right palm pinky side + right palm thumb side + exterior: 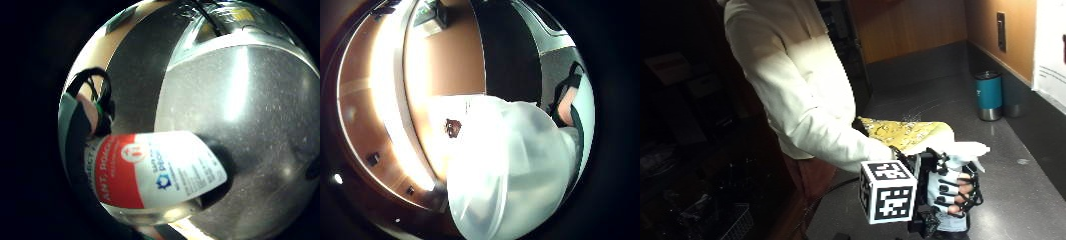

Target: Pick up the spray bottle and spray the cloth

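Observation:
In the outside view my gloved right hand (951, 192) grips the body of a spray bottle (961, 151) and holds it upright above the grey counter (1013, 190). Its white spray head sticks out above my fingers (962, 186). A crumpled yellow cloth (903, 131) sits just behind the bottle, near the counter's front edge; whether the other hand holds it is hidden. The little finger side palm view shows the bottle's red and white label (160, 170) close to the palm. The thumb side palm view is filled by the pale spray head (520, 175).
A teal tumbler (989, 95) stands at the back of the counter by the wooden wall (919, 25). A white paper sheet (1049, 50) hangs on the right wall. The floor to the left of the counter is dark and cluttered.

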Demonstrator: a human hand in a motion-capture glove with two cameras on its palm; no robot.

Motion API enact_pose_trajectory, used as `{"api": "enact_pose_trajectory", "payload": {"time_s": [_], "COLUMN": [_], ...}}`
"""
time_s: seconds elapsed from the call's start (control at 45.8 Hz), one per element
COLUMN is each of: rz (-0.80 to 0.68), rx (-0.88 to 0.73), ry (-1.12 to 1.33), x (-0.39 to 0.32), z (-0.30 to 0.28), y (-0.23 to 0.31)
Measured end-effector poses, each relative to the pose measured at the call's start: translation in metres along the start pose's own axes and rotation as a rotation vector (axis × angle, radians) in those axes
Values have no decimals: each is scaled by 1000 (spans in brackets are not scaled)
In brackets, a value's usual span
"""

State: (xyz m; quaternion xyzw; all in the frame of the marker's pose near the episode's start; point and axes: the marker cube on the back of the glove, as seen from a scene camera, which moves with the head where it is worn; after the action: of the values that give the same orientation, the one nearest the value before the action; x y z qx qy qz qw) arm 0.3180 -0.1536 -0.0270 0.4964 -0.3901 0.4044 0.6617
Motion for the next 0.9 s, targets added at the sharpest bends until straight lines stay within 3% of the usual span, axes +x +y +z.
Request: {"api": "enact_pose_trajectory", "payload": {"time_s": [0.393,0.655,0.896], "rz": [-430,-698,-925], "rx": [-729,-987,-1101], "ry": [483,903,1260], "x": [-78,-121,-134], "z": [6,10,17], "y": [76,169,255]}}
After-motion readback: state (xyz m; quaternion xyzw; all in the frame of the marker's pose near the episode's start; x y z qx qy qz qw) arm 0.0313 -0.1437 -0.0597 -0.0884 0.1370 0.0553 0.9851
